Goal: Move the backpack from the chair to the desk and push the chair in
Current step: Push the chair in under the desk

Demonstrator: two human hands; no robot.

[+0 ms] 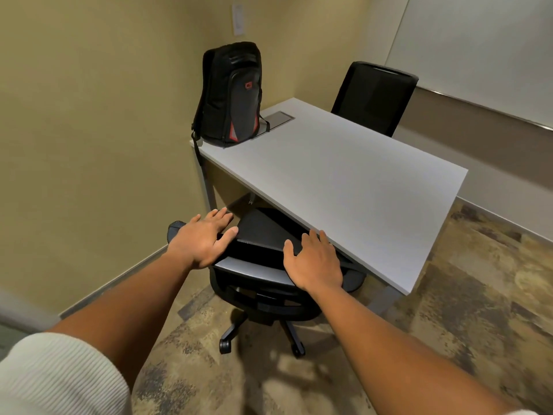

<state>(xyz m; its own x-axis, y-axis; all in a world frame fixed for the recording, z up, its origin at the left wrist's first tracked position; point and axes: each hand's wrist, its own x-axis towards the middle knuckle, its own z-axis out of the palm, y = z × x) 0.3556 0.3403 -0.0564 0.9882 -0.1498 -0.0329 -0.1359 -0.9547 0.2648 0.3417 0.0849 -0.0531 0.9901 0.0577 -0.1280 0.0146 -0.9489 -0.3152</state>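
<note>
Left arm: bare from wrist to above the elbow, with a cream ribbed knit sleeve (pixel 57 375) bunched at the upper arm.
Right arm: bare along its visible length, with only a sliver of pale fabric at the frame's bottom edge.
Left hand (pixel 199 239): bare, no rings or watch visible.
Right hand (pixel 314 262): bare, no jewellery visible.

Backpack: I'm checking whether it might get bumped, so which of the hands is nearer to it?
Left. The left hand is on the chair back below the backpack; the right hand is farther right along the desk edge.
</note>
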